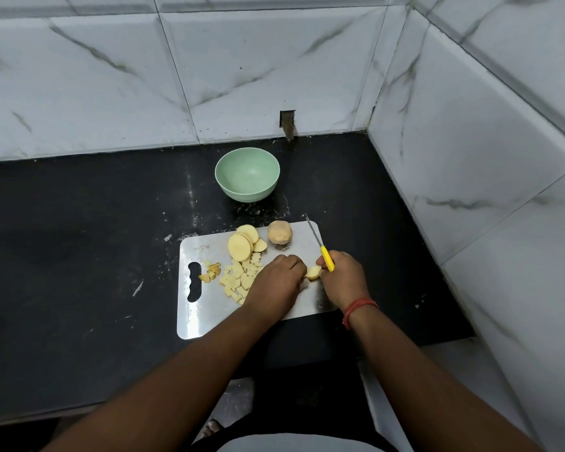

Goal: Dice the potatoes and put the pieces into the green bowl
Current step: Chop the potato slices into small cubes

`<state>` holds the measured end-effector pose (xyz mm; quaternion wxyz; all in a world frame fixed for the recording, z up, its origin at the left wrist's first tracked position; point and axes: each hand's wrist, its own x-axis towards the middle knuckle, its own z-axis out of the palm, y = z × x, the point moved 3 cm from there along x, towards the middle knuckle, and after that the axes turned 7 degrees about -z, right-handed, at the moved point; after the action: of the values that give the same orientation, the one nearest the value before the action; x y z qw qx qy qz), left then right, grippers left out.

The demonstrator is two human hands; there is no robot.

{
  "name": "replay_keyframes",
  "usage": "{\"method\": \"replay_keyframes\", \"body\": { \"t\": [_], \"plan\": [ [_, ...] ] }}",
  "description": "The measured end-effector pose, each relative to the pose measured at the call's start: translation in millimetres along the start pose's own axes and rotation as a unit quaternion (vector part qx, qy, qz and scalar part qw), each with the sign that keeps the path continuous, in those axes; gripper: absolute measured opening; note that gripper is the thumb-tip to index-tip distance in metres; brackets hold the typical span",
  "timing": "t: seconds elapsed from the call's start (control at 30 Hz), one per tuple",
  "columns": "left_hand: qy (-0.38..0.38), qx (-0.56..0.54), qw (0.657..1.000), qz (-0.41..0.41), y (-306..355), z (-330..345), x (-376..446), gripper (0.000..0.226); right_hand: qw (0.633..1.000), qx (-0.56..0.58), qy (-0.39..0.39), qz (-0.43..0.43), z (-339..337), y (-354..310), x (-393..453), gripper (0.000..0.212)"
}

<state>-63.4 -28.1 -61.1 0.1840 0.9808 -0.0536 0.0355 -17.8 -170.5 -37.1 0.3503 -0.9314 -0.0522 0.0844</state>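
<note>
A steel cutting board [206, 308] lies on the black counter. On it sit round potato slices [240, 246], a pile of diced pieces [238, 280] and an unpeeled potato chunk [279, 232]. My left hand [274, 283] holds a small potato piece [313, 272] down on the board with curled fingers. My right hand [343, 278] grips a yellow-handled knife [320, 244], its blade pointing away and up, and also touches the piece. The green bowl [247, 174] stands empty behind the board.
The black counter [79, 256] runs left and ends at tiled walls behind and on the right. Its front edge lies just below the board. A dark notch [287, 123] is cut in the back wall above the bowl.
</note>
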Motion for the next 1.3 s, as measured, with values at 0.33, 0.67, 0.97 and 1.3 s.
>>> {"method": "replay_keyframes", "body": {
  "t": [0.33, 0.67, 0.97, 1.3],
  "plan": [
    [0.000, 0.000, 1.000, -0.021, 6.7, -3.5, 6.6, 0.026, 1.000, 0.004, -0.020, 0.017, -5.0, 2.1, 0.4, 0.016],
    [0.005, 0.012, 1.000, -0.016, 7.1, -2.7, 7.6, 0.036, 0.993, -0.066, -0.098, 0.009, -11.6, -1.6, -57.6, 0.024],
    [0.038, 0.007, 0.998, -0.044, 0.2, 0.7, 15.3, 0.028, 0.979, -0.152, -0.134, -0.014, -8.1, -10.3, -63.4, 0.023],
    [0.039, 0.023, 0.998, -0.050, 1.1, -0.2, 15.2, 0.027, 0.958, -0.187, -0.208, 0.067, 16.6, -4.5, -48.7, 0.031]
  ]
}}
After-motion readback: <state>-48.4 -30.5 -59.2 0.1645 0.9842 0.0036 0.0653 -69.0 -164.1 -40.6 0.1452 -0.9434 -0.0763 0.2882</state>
